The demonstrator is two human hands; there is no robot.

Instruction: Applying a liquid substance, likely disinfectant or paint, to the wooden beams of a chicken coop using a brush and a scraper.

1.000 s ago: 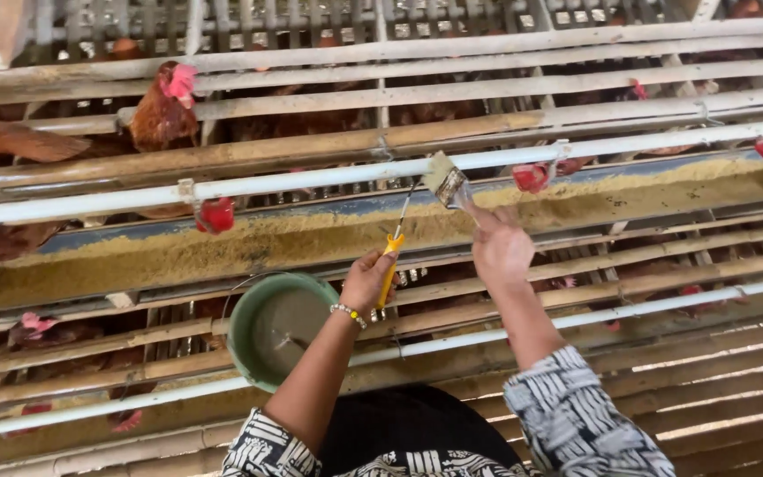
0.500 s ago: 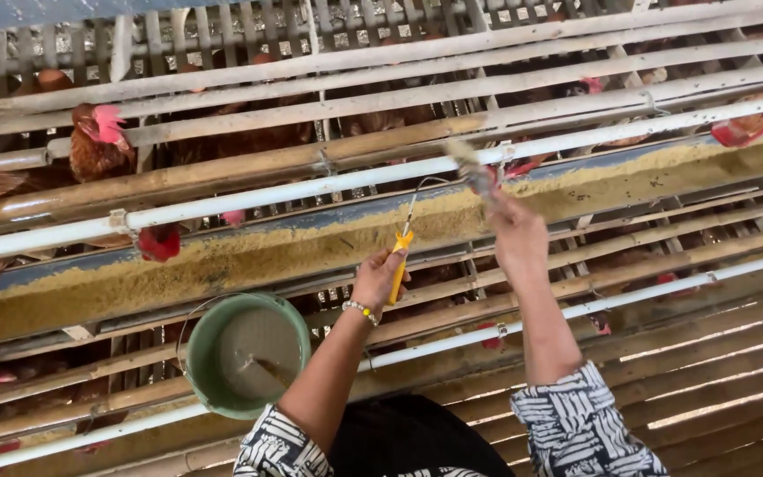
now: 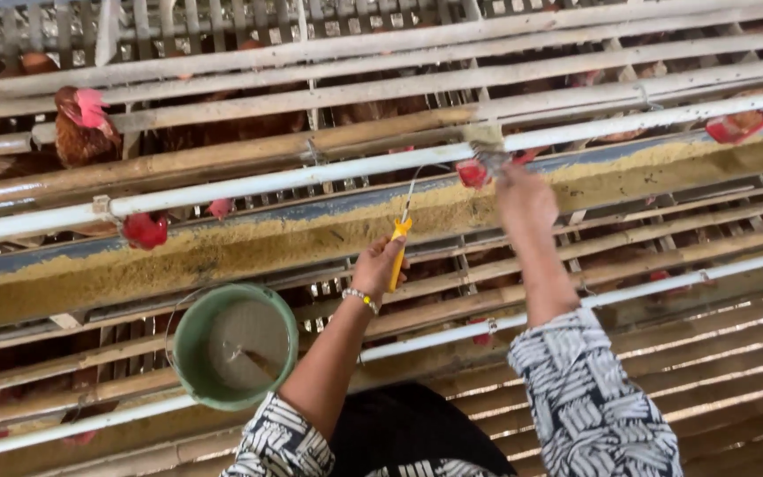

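- Two hands in view, both the person's own. Left hand [image 3: 380,268] has its fingers wrapped round the yellow handle of a roller tool [image 3: 399,240], whose thin wire frame curves up toward the white pipe.
- Right hand [image 3: 523,196] is raised higher, fingers closed on a brush [image 3: 486,141]. The bristle end sits right against the white pipe [image 3: 311,177], just above the trough. It's a bit blurry, so I can't tell exactly how the grip sits.
- One green bucket [image 3: 233,346], hanging or resting low on the left by the left forearm. Inside there's some pale cloudy liquid or residue and a dark stick-like thing; can't make out more than that.
- One long feed trough [image 3: 222,256] running right across, filled with yellowish crumbly feed along its whole length.
- Hens: one clear brown one, a hen [image 3: 81,132] behind the slats at upper left. I count roughly four more red combs poking out near the trough, with the bodies mostly hidden.
- Two white pipes: the upper one, plus a lower pipe [image 3: 664,283] below the trough.
- Wooden slat cage [image 3: 399,53] behind everything.
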